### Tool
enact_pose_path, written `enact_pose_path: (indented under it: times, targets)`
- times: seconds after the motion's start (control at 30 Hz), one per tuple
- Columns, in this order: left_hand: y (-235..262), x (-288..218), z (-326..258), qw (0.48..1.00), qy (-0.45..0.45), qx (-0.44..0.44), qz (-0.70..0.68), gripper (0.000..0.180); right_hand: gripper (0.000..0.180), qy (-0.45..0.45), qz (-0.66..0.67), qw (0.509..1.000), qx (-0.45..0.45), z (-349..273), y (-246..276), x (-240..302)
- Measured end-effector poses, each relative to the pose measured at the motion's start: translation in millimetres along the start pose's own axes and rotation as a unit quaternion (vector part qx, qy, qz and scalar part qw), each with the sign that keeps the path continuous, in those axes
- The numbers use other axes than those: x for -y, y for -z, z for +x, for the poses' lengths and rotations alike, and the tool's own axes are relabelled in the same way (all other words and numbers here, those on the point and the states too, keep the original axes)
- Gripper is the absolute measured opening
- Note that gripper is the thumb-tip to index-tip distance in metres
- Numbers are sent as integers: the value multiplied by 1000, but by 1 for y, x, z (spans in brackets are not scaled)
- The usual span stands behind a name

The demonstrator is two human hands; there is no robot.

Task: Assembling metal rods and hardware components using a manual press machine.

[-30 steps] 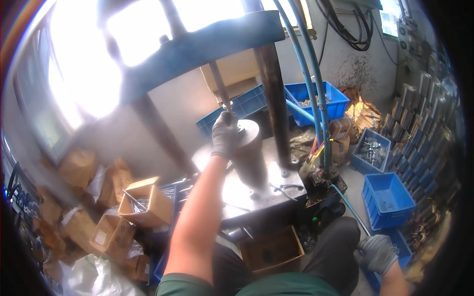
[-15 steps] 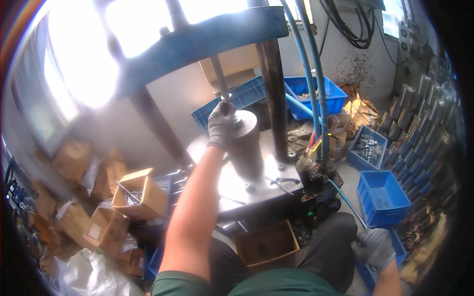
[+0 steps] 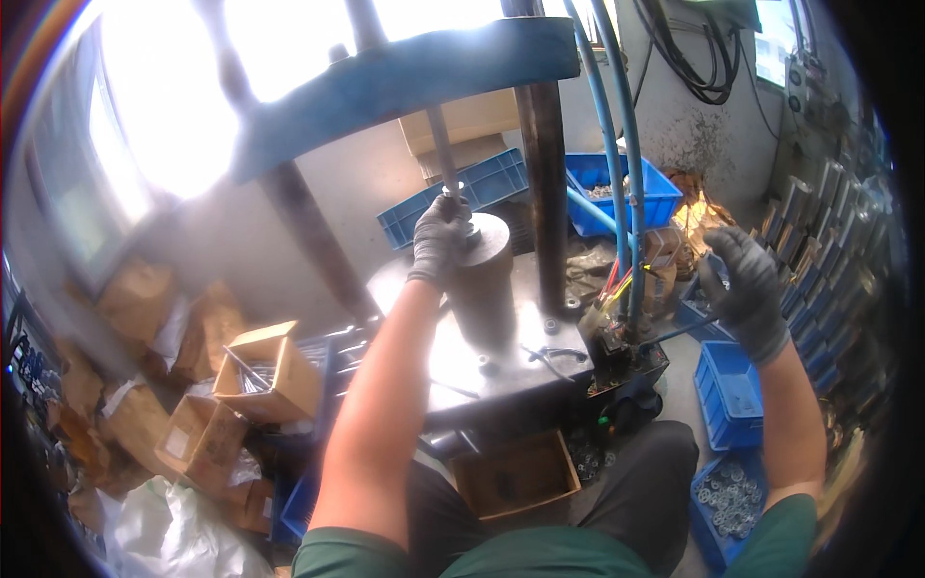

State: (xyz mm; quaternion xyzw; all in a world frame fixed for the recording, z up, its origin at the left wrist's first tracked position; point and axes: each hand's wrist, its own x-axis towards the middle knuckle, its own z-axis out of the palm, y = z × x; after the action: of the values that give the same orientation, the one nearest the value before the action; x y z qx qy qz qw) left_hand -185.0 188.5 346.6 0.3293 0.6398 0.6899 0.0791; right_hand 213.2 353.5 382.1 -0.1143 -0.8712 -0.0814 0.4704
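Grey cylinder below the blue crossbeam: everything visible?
The grey cylinder looks metal, with a pale, flat round top and darker side. It stands upright on the metal plate. A small part shows on top beside the gloved left hand, which hides some of the top's left edge; whether the hand touches it is unclear.

"Left side?"
"Left forearm point(image 3: 378, 409) bare, extended up to the metal cylinder point(image 3: 485, 303) from its lower left. Left hand point(image 3: 441, 234), grey-gloved, at the cylinder's top; fingers bent inward, grip partly hidden."
"Right side?"
"Right hand point(image 3: 750, 294), likewise gloved, raised well apart to the cylinder's right. Thumb and fingers curved, a gap between; closure not determinable."
"Right forearm point(image 3: 798, 424)?"
"Bare, rising steeply, farther right of the cylinder than the left forearm is left."
"Sleeves point(image 3: 355, 553)?"
"Green, both below the cylinder."
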Motion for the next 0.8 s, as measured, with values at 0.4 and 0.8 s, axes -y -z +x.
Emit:
enact_pose_path:
  times: [0.4, 0.8]
  targets:
    - [24, 20, 9, 991, -63, -7, 114, 14, 29, -32, 109, 819, 563, -129, 68, 21]
    - [14, 9, 6, 997, -59, 17, 40, 12, 26, -122, 104, 861, 482, -148, 88, 51]
